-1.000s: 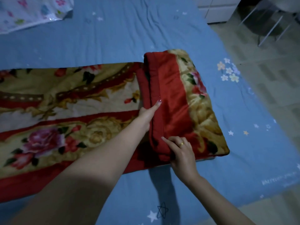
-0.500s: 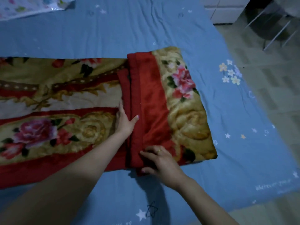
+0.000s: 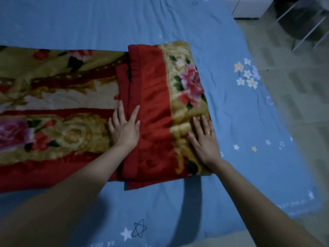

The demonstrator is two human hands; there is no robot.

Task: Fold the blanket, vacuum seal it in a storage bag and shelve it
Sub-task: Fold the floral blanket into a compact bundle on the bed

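Observation:
A red and gold floral blanket lies in a long strip across the blue bed sheet. Its right end is folded over into a thick flap with a red band and a rose print. My left hand lies flat with straight fingers on the flap's left edge. My right hand, wearing a ring, presses flat on the flap's right gold part near the fold. Neither hand grips the fabric. No storage bag is in view.
The bed's right edge runs diagonally, with tiled floor beyond it. A white cabinet and metal chair legs stand at the top right. Bare blue sheet lies in front of and behind the blanket.
The flap has been laid down flat. My left hand moved onto its left edge, and my right hand let go of the near corner and slid right to lie flat.

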